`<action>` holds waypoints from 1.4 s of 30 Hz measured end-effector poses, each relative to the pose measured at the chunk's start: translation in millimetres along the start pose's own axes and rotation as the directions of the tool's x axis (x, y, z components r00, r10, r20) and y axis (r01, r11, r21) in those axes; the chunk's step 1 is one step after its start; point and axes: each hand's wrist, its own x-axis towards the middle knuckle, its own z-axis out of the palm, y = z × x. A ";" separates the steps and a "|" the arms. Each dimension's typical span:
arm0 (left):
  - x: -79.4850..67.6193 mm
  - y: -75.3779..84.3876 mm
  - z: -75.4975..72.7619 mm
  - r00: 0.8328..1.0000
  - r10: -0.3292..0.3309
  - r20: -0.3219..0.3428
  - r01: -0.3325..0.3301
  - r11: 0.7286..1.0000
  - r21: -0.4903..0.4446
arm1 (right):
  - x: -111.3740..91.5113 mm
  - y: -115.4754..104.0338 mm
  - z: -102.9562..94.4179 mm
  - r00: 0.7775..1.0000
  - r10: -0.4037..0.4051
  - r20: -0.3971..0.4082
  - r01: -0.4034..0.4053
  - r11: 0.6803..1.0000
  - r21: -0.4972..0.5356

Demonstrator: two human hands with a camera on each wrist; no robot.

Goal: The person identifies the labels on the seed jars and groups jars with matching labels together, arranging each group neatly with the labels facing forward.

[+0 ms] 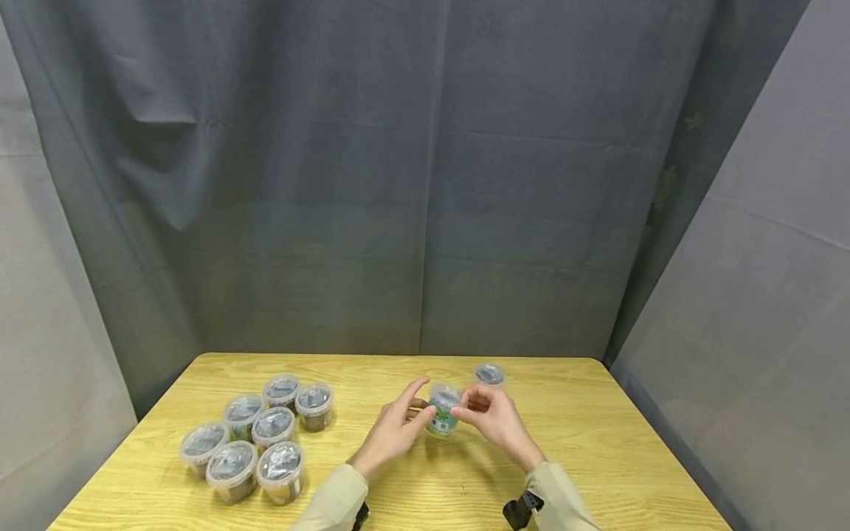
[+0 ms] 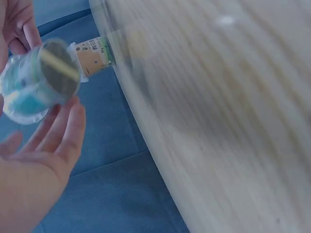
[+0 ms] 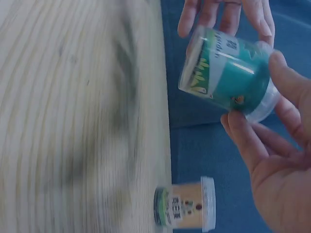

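A clear plastic cup (image 1: 441,422) with a green and teal printed label and a clear lid is held above the wooden table. In the right wrist view, my right hand (image 3: 286,160) pinches the cup (image 3: 240,73) near its lid between thumb and fingers. My left hand (image 1: 390,436) is at the cup's left side, its fingers loosely extended. Seen in the left wrist view, the left fingers (image 2: 60,128) lie beside the cup, whose base faces the camera. Just behind my right hand (image 1: 498,422) stands another lidded cup (image 1: 489,374), with a tan label.
Several lidded cups (image 1: 280,463) stand in a cluster on the left part of the wooden table (image 1: 584,457). Grey curtains (image 1: 425,184) hang behind the table and along both sides. Dark straps are at both wrists.
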 end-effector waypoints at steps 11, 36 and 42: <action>14.4 -10.0 9.8 0.995 0.015 0.097 -0.013 1.000 -0.023 | -6.2 20.4 -10.5 0.991 -0.092 0.098 0.098 0.993 -0.067; 44.9 12.4 78.5 0.996 -0.006 0.090 0.002 0.999 0.037 | -8.8 55.1 -63.9 0.997 -0.053 0.054 0.064 0.973 -0.224; 46.1 6.7 84.8 0.992 0.036 0.124 -0.041 0.998 0.039 | -4.3 65.9 -65.7 0.999 -0.044 0.017 0.047 0.971 -0.236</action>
